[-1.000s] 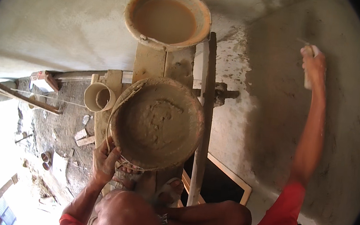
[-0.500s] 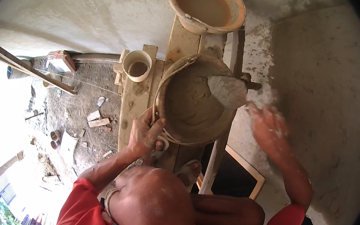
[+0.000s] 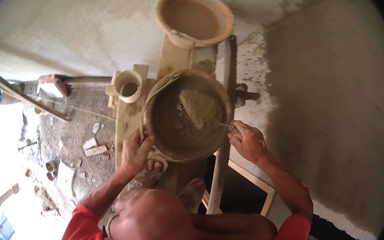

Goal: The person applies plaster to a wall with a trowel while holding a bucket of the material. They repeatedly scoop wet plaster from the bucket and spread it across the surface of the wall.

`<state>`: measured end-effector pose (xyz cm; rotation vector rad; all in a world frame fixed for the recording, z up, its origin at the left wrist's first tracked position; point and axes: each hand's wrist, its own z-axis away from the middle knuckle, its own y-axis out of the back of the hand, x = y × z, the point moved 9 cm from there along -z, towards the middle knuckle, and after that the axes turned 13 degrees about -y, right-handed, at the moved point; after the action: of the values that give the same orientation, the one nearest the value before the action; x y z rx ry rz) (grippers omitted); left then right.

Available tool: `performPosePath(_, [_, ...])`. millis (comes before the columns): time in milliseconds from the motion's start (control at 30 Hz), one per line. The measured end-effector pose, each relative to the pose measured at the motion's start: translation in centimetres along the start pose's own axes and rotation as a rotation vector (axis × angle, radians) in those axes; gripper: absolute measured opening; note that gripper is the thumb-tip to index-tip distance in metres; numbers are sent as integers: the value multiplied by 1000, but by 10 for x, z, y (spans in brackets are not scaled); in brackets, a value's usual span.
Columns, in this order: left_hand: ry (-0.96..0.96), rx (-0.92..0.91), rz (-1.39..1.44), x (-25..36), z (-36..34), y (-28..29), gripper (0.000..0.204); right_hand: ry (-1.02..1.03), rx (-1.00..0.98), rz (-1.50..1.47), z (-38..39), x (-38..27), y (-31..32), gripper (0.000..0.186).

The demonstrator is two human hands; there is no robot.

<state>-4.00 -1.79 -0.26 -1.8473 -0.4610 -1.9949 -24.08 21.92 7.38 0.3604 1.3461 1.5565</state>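
A round bucket coated in dried mortar stands on the planks in front of me, wet grey mortar spread over its bottom. My left hand grips the bucket's near-left rim, thumb over the edge. At the right of the bucket my right hand is closed round the handle of a pointing trowel. The trowel's blade lies over the inside of the bucket, tip toward the left, with mortar on it. How deep the blade sits in the mortar I cannot tell.
A wide orange-rimmed bucket of cloudy water stands at the far end of the wooden planks. To the left is a small white pail. Below lies rubble ground. A wall with damp plaster rises at the right.
The right hand has brought the trowel from the bucket's right rim in over the mortar, and its blade now carries mortar. My view has shifted, while the left hand keeps its grip.
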Motion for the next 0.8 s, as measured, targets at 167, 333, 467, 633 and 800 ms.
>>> performPosePath(167, [62,-5,32,4,-6,-1,25,-79,127,-104,-11,-29,97,38])
performPosePath(333, [86,17,68,3,-6,-3,28,181,219,-154,-37,-61,187,42])
performPosePath(467, [126,38,38,-3,0,5,31,-132,-185,-611,-90,-21,186,48])
performPosePath(633, [144,-12,18,3,-8,-3,39,-440,521,-166,-180,175,260,52])
performPosePath(800, [176,4,-21,-1,-1,1,35,-641,688,-43,-129,179,354,57])
